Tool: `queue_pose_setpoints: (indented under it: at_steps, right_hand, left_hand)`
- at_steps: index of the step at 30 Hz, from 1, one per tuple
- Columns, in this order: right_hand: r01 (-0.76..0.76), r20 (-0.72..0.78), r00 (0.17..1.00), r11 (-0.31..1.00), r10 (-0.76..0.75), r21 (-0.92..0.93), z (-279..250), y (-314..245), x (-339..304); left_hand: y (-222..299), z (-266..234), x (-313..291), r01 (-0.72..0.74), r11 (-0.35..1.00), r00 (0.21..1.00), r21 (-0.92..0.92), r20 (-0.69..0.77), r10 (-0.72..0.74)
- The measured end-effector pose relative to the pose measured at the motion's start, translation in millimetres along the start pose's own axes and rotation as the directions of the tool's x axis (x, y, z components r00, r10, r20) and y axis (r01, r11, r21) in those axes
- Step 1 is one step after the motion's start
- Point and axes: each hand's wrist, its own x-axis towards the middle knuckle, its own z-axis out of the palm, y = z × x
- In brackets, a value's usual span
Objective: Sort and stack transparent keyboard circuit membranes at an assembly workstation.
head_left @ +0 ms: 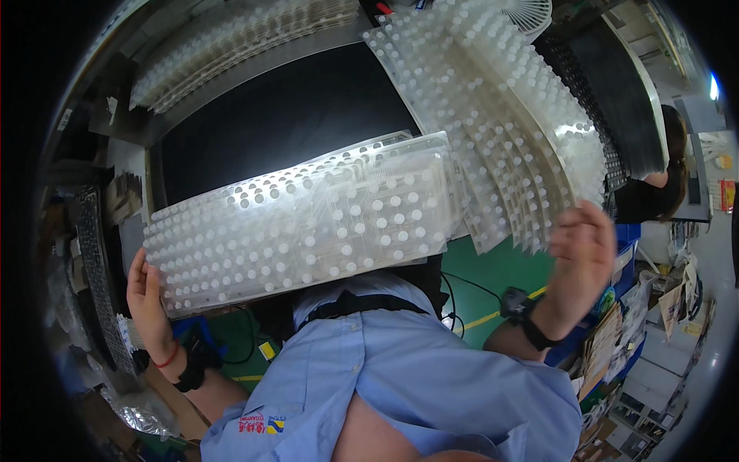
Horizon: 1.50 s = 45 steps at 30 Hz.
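Clear plastic keyboard membrane sheets (285,250) with white round domes lie in a low stack across the near side of the bench, in front of me. My left hand (148,292) is at the stack's left end, thumb and fingers closed about the sheet's edge. To the right, a thick pile of similar dome-covered sheets (493,115) is fanned out, its near corners jutting past the bench edge. My right hand (583,242) is beside that pile's near right corner. Motion smears its fingers, so I cannot tell whether they hold a sheet.
Beyond the stack lies a black work surface (285,108) with a metal rim. More dome sheets (239,54) stand along the far side. Black keyboards (100,277) are at the left. A white fan (527,11) stands at the far right; a person (668,165) sits beyond the pile.
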Motion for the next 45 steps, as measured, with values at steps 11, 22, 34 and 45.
queue_pose_setpoints:
  at_steps: [11, 22, 34, 45]
  right_hand:
    - [-0.067, 0.439, 0.88, 0.962, 0.181, -0.264, 93.3, 27.7, 0.0]
    - [-0.232, 0.442, 0.856, 0.963, 0.268, -0.135, 88.3, 32.6, -8.0]
    - [-0.318, 0.597, 0.764, 0.948, 0.245, 0.017, 77.5, 16.2, -18.9]
    - [0.068, 0.535, 0.837, 0.949, 0.114, -0.309, 83.2, 32.5, -15.8]
  left_hand:
    - [-14.4, -7.9, 3.8, 0.012, 0.974, 0.992, -0.225, 0.124, 0.017]
    - [-12.2, 0.9, 4.6, 0.048, 0.977, 0.999, -0.206, 0.021, -0.044]
    - [1.8, 12.2, -3.0, -0.036, 0.994, 0.993, -0.108, 0.109, 0.048]
    - [-7.8, -0.6, -3.1, 0.025, 0.984, 0.996, -0.177, 0.091, -0.009]
